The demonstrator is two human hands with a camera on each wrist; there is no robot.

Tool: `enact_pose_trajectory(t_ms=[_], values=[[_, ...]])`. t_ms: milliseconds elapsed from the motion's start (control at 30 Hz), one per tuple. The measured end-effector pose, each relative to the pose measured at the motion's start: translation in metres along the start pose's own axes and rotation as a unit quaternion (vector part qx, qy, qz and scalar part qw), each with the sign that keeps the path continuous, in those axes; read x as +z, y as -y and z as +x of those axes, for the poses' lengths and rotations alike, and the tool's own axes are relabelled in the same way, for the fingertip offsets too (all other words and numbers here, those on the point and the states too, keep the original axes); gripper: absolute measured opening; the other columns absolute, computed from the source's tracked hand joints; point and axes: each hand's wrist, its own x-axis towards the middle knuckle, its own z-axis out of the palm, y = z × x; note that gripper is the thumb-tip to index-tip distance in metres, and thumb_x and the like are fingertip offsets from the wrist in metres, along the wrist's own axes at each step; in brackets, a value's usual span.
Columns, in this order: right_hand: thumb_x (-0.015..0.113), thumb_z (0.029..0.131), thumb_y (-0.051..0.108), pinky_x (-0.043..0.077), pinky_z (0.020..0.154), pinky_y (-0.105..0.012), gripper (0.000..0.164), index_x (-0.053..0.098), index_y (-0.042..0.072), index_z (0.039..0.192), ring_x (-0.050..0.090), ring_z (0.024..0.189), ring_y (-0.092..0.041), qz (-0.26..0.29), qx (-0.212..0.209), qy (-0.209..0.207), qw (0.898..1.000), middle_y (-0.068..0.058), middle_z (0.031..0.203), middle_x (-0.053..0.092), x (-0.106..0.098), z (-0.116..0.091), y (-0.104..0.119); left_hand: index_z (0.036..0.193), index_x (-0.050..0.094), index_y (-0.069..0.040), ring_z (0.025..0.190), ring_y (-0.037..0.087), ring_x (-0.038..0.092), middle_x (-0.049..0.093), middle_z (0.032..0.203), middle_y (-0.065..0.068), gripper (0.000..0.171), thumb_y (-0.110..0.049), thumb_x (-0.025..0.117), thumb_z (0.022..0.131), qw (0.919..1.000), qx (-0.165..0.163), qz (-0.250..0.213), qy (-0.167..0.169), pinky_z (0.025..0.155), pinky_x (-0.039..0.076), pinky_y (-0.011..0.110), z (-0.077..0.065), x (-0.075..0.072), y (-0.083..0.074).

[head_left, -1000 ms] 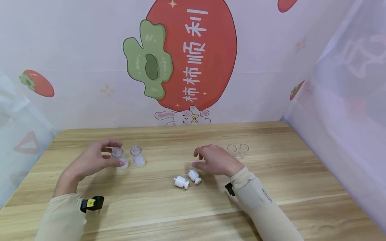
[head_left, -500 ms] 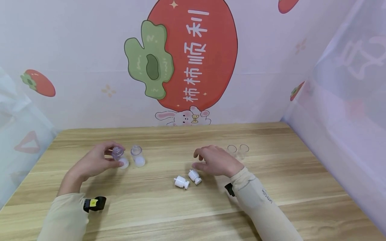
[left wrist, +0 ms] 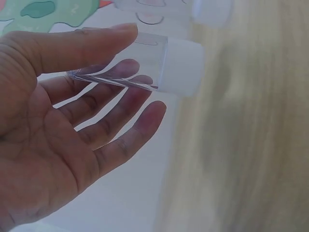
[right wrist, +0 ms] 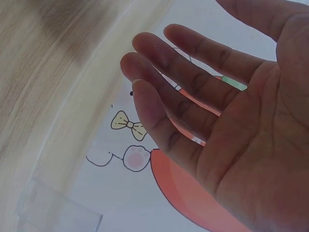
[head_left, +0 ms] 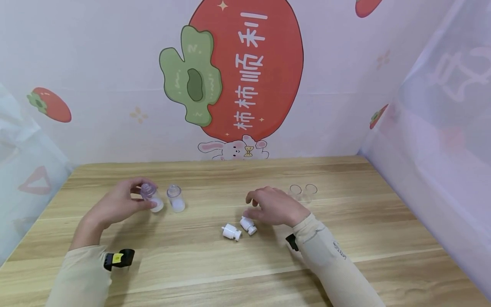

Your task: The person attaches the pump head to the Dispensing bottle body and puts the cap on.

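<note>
My left hand [head_left: 122,199] holds a clear bottle with a white base [head_left: 154,199] at the left of the table. In the left wrist view the thumb lies along this bottle [left wrist: 145,60] and the fingertips show through its clear wall. A matching second bottle [head_left: 177,199] stands upright just to its right. Near the middle, my right hand [head_left: 274,205] hovers with loosely bent fingers, and the right wrist view shows nothing in its palm [right wrist: 251,140]. Two white pump heads [head_left: 232,232] lie below it; the thumb overlaps the nearer pump head [head_left: 248,226], and contact cannot be told.
Behind the right hand stand two clear, see-through caps [head_left: 310,189], hard to make out except for their rims. One clear cap [right wrist: 55,212] shows in the right wrist view. A printed cloth [head_left: 326,119] hangs behind the wooden table [head_left: 199,273].
The held bottle has tilted and moved slightly up and left in the head view, with its base lifting a little. The right hand has barely moved, its thumb slightly closer to the pump head.
</note>
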Motion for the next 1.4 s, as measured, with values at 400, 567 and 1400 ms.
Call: enact_pose_trajectory(t_ms=[400,567,1400], values=[[0.074,0.094,0.035,0.051,0.082,-0.036,0.033,0.072,0.011,0.117,0.063,0.091,-0.018,-0.008,-0.006,0.008,1.000,-0.002,0.104,0.070,0.000,-0.001,0.002,0.124,0.063,-0.001,0.109,0.032,0.060,0.066,0.112,0.012,0.044,-0.020,0.081,0.088,0.9996,0.011,0.010,-0.025,0.073,0.054,0.029,-0.007,-0.009,-0.028],[0.074,0.094,0.035,0.051,0.082,-0.036,0.033,0.072,0.011,0.116,0.063,0.091,-0.018,-0.009,-0.006,0.009,1.000,-0.001,0.103,0.070,0.001,-0.001,0.002,0.123,0.063,-0.001,0.108,0.032,0.061,0.065,0.114,0.014,0.043,-0.019,0.080,0.089,0.9991,0.022,-0.004,-0.035,0.073,0.055,0.028,-0.007,-0.009,-0.039],[0.075,0.094,0.034,0.052,0.080,-0.035,0.034,0.072,0.010,0.118,0.063,0.088,-0.017,-0.001,-0.005,0.018,1.000,-0.004,0.104,0.071,0.001,0.000,0.005,0.118,0.064,-0.002,0.106,0.030,0.064,0.065,0.111,0.012,0.038,-0.016,0.082,0.087,0.9982,0.029,-0.037,-0.036,0.076,0.057,0.028,-0.011,-0.006,-0.069]])
